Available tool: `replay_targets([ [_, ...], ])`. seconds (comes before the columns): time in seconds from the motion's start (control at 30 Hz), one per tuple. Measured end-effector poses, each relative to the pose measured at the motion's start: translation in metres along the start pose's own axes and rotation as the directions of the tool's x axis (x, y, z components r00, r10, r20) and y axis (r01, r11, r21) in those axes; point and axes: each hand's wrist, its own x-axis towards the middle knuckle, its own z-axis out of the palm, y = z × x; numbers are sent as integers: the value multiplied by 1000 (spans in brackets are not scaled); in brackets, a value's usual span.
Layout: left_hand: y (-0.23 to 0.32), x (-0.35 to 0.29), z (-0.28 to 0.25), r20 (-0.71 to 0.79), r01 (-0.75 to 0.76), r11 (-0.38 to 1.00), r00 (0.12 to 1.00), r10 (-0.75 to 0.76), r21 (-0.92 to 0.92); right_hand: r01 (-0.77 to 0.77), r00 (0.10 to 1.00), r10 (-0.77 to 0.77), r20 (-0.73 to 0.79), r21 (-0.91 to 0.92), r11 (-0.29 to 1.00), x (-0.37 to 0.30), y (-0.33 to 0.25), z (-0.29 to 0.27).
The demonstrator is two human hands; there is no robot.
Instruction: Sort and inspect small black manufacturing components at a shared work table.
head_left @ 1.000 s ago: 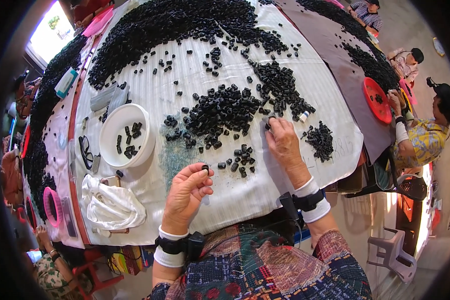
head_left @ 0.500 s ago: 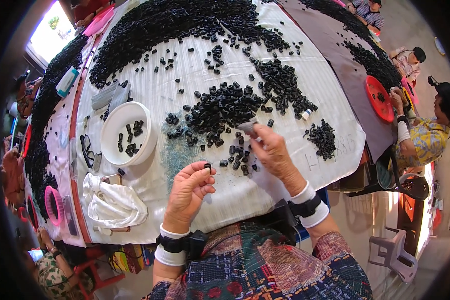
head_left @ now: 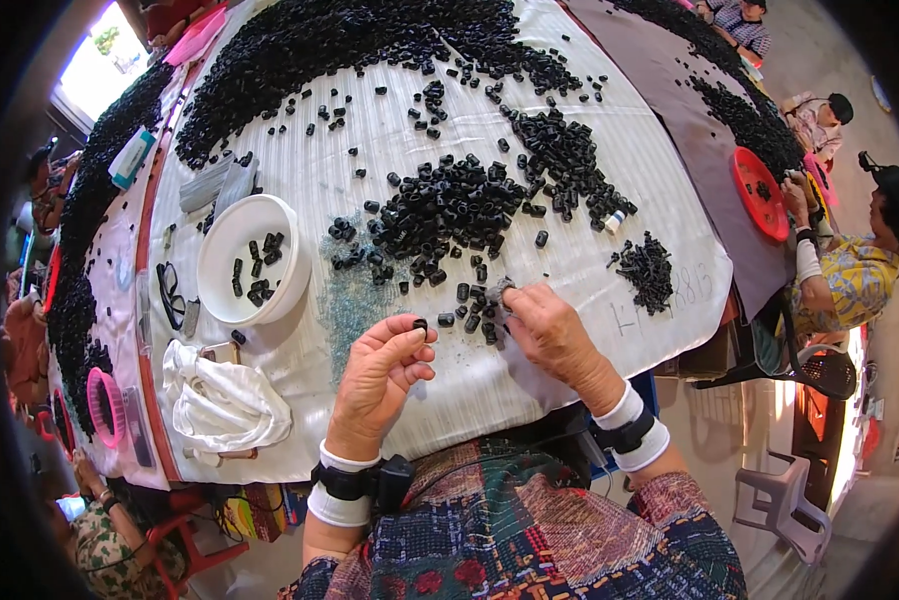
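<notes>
My left hand (head_left: 382, 375) pinches a small black plastic tube (head_left: 420, 326) between thumb and fingertips, above the near side of the white-covered table. To its right, my right hand (head_left: 552, 330) is closed on a small grey piece (head_left: 501, 290), whose material I cannot make out. That piece hovers at a little cluster of loose black tubes (head_left: 464, 292), and I cannot tell whether it touches them. Beyond both hands lies a heap of the same black tubes (head_left: 450, 205). A separate small pile of thinner black pieces (head_left: 645, 275) sits off to the right.
At left stands a white bowl (head_left: 210, 275) with several black pieces inside. Around it are glasses (head_left: 172, 297), a crumpled white cloth (head_left: 225, 405) and grey strips (head_left: 215, 188). A large black mass of tubes (head_left: 340, 45) covers the far side. A co-worker (head_left: 840, 270) sits at right near a red tray (head_left: 748, 215).
My right hand has come down toward me, bringing the grey piece closer to the loose tubes. My left hand still pinches its tube and has hardly shifted.
</notes>
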Motion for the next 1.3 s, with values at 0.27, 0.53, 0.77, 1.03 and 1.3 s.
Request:
replay_targets([
  [0.27, 0, -3, -7, -18, -16, 1000, 1000, 16, -1, -8, 1000, 7, -16, -13, 1000, 2, -3, 3],
  [0.53, 0, -8, -10, 21, -23, 995, 1000, 21, 95, -33, 999, 33, -4, 60, 998, 4, 0, 15],
  [0.77, 4, -14, -18, 16, -83, 995, 997, 82, 64, -19, 996, 17, -82, -17, 1000, 17, -6, 12],
  [1.03, 6, -21, -23, 27, -153, 984, 988, 151, 88, 99, 995, -98, -31, 68, 993, 39, -39, 31],
  [1.3, 8, -24, -28, 55, -157, 984, 987, 153, 87, 144, 989, -137, 55, -155, 977, 45, -48, 67],
])
